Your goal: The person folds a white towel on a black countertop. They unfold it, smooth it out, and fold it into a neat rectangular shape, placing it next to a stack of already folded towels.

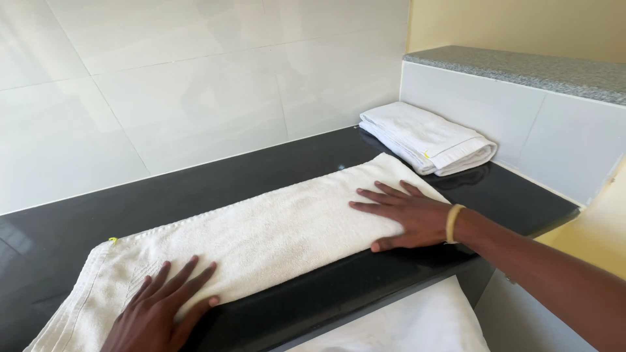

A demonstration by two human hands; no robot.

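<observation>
The left hand (160,306) and right hand (407,218) press flat, fingers spread, on the long folded white terry towel (261,238). It lies on the black polished countertop (215,179). A second folded white towel (427,138) sits far right.

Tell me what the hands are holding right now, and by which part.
Nothing is gripped. The left hand and right hand lie flat, palms down, on the long folded towel.

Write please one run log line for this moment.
left hand: flat on long towel | right hand: flat on it | folded towel: apart, corner | counter: black
</observation>
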